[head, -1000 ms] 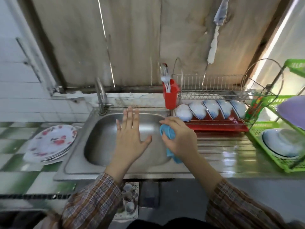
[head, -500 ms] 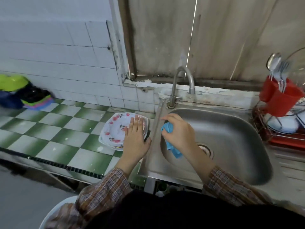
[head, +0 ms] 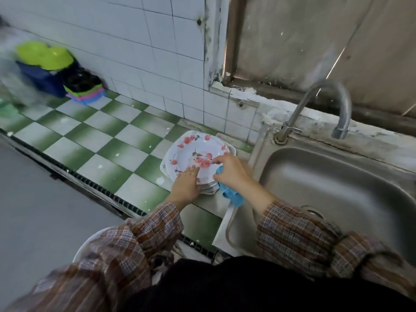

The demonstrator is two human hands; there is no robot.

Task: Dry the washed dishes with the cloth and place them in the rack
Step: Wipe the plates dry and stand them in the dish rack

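Both hands (head: 185,184) on plates (head: 191,149), cloth (head: 231,194) in right

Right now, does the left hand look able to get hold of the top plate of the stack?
Probably yes: the left hand lies flat on the near rim of the top plate, nothing between them; the right hand, holding the cloth, touches only its right side.

A steel sink (head: 337,188) sat at the right, its curved faucet (head: 324,93) rising from the back rim and arching over the basin. Left of it ran a green-and-white checkered surface (head: 101,140) against a white tiled wall (head: 135,41). In the far corner stood a dark blue container (head: 40,81) topped with lime-green bowls (head: 45,55), a stack of coloured items (head: 86,94) beside it. A grey panel (head: 292,41) rose behind the faucet.
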